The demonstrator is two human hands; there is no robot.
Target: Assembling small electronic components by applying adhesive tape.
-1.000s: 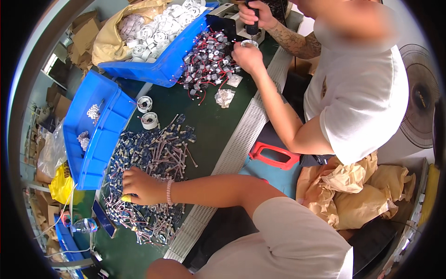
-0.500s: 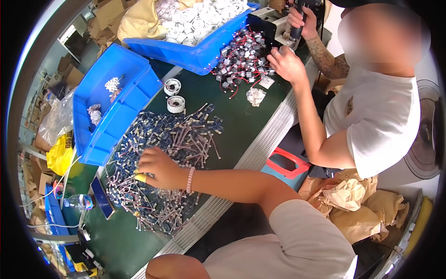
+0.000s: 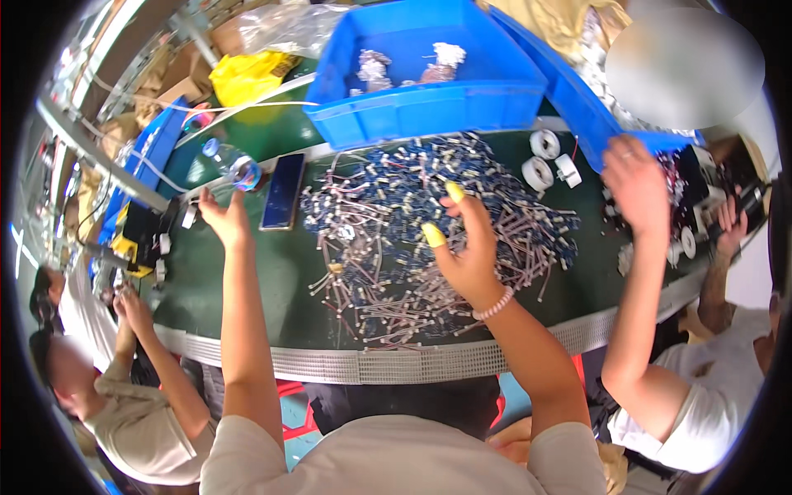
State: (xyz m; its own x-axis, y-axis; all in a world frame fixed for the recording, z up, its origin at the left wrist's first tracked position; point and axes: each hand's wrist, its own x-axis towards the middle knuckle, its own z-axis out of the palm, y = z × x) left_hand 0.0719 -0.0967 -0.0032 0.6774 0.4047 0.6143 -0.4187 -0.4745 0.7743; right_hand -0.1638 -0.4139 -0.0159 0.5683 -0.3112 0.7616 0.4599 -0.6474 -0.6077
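Observation:
My right hand (image 3: 469, 252) hovers over a wide pile of small blue circuit boards with wire leads (image 3: 412, 177). Yellow finger covers (image 3: 434, 236) sit on its thumb and index finger. Those two tips are apart, and nothing shows between them. To the left, my left hand (image 3: 224, 219) is raised above the green table with thumb and fingers spread, apparently holding nothing. A small white piece (image 3: 190, 216) lies close by its fingers. Between that hand and the pile lies a dark-screened phone (image 3: 283, 191). A clear plastic bottle (image 3: 233, 165) lies behind the left hand.
Beyond the pile stands a blue bin (image 3: 421, 103) with small bundled parts. White round housings (image 3: 538, 174) sit at its right. A co-worker's hand (image 3: 635, 181) reaches in by another blue bin (image 3: 569, 87). Other people work at far left. A perforated metal strip (image 3: 396, 365) edges the table.
The view has swung left. My left hand has come into sight. My right hand has opened its thumb and index finger above the pile. The co-worker's hand has moved towards the bin and white housings.

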